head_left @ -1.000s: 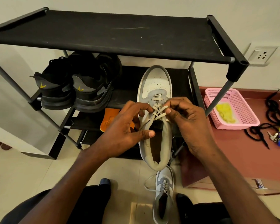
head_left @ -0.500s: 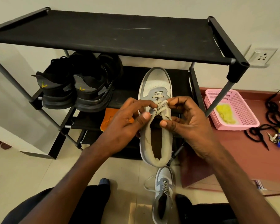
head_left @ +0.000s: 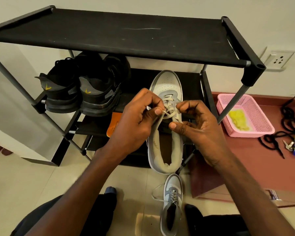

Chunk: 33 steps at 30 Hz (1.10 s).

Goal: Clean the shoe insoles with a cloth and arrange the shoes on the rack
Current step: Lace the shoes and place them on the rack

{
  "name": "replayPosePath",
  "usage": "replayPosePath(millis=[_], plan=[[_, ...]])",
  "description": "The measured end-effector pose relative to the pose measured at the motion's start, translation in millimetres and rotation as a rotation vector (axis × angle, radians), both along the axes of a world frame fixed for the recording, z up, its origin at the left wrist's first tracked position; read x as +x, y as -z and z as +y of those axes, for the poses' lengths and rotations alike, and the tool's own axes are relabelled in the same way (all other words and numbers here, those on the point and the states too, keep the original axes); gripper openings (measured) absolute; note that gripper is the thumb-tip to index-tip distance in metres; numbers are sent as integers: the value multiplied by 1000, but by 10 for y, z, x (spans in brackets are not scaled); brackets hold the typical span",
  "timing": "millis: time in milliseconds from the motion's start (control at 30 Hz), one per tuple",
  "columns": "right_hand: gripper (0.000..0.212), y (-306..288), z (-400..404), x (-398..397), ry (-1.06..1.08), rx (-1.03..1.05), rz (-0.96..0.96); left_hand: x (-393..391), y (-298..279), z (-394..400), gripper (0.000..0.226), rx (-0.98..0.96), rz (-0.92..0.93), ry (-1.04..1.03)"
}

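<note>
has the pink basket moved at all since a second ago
No. The pink basket sits on the same spot of the red ledge, beside the rack's leg.

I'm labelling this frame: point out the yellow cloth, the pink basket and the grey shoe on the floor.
yellow cloth (head_left: 239, 120), head view, middle of the cloth.
pink basket (head_left: 255, 136), head view, near rim.
grey shoe on the floor (head_left: 172, 185), head view, toe cap.

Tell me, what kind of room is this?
Probably a home entryway or hallway: a black shoe rack with black sneakers stands against the wall, a grey sneaker sits on the tiled floor, near keys.
</note>
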State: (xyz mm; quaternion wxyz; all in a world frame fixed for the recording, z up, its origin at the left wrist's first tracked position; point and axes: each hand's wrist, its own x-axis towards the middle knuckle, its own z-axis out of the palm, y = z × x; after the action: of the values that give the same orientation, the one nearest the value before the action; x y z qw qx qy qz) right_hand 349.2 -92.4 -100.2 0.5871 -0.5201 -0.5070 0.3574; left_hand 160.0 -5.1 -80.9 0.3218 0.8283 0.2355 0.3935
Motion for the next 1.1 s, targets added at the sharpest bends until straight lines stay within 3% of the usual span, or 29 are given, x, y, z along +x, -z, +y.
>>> replayPosePath(millis=[233,533,800,900,967,1033,1100], plan=[[53,8,18,1,17,6,1,-118,115,59,27,-98,30,-2],[57,7,12,-13,21,-10,-32,-22,118,56,20,-45,18,-43],[61,30,38,-47,12,25,-90,-8,26,-2,11,-221,-180,-8],[57,46,44,-51,18,30,-83,-78,30,17,22,-262,-94,20],[54,51,43,-50,24,35,-77,-150,71,16,42,-316,19,65],[53,47,36,-47,27,44,-84,-198,137,9,58,-225,150,29],[48,32,34,-33,7,48,-115,-207,178,-13,61,-181,163,2]])
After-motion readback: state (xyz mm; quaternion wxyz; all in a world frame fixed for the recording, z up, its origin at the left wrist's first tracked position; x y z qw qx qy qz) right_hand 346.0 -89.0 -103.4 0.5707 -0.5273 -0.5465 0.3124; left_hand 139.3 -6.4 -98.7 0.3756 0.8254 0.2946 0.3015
